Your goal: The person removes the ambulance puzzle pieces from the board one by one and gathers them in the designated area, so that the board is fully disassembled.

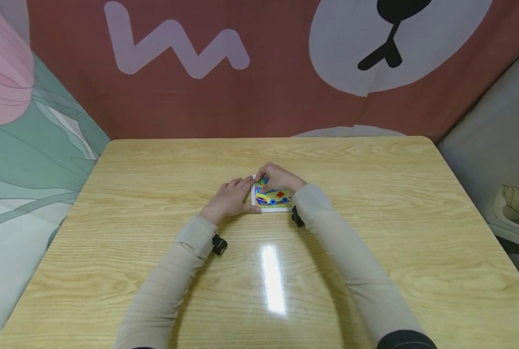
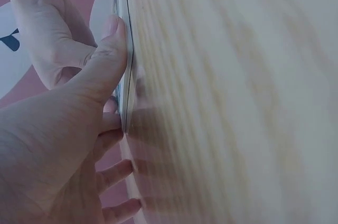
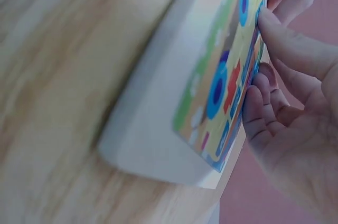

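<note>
A small white-bordered board (image 1: 277, 210) lies on the table, with a colourful picture of a yellow ambulance (image 1: 277, 197) bearing a red cross. My left hand (image 1: 232, 199) rests at the board's left side, fingers spread and fairly straight. Its thumb (image 2: 112, 39) lies along the near edge. Bent over the upper part of the picture, my right hand (image 1: 281, 178) has its thumb (image 3: 285, 42) at the picture's surface and its other fingers curled. A blue-green patch (image 1: 264, 181) shows by its fingertips; I cannot tell whether it is a separate piece in the fingers.
The wooden table (image 1: 154, 169) extends all round the board, with a bright light reflection (image 1: 273, 281) on its near part. A reddish-brown patterned curtain (image 1: 268, 106) hangs behind the far edge. A pale basket-like thing (image 1: 517, 208) stands at the right, beyond the table.
</note>
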A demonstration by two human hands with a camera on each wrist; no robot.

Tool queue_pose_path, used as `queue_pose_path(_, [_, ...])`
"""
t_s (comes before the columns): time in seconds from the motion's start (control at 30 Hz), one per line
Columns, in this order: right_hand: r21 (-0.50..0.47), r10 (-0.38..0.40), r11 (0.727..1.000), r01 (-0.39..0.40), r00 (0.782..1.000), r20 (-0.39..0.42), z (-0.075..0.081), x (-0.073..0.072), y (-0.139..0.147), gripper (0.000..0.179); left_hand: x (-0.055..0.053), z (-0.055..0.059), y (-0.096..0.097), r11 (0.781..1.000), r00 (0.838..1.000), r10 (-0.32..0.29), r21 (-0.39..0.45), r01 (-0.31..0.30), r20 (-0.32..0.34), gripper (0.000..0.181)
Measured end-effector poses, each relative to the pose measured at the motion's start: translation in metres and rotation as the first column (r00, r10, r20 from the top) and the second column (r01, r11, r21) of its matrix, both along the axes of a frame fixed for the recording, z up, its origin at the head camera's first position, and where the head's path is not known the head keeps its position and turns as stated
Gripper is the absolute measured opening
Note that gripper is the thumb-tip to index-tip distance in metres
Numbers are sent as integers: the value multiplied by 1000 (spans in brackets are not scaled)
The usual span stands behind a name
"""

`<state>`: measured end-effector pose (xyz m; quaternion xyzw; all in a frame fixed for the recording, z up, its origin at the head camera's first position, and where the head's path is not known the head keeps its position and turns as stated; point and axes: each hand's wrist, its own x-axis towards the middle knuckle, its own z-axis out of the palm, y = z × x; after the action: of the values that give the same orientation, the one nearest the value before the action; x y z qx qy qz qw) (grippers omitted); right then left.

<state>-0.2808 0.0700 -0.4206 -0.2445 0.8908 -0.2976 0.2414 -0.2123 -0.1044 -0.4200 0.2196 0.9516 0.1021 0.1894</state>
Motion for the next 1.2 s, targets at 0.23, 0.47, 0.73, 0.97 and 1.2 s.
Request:
queue_pose_path(0.23, [19, -61, 998, 60, 998, 29, 7, 6, -5, 42, 0, 1, -1, 1000, 1000, 2, 8, -2, 10, 96])
queue_pose_path(0.47, [27, -84, 996, 83, 996, 27, 8, 7, -6, 44, -1, 0, -2, 1000, 1000, 3, 23, -3, 3, 96])
queue_pose_path(0.73, [33, -80, 996, 79, 996, 36, 9, 10, -6, 46, 1, 2, -1, 1000, 1000, -4, 13, 4, 6, 97])
queue_pose_path(0.97, [31, -82, 996, 80, 996, 48, 9, 9, -5, 45, 0, 1, -1, 1000, 1000, -1, 9, 1, 3, 96])
queue_pose_path(1.2, [13, -75, 997, 74, 996, 38, 9, 9, -4, 43, 0, 0, -2, 1000, 1000, 1, 14, -1, 1, 96])
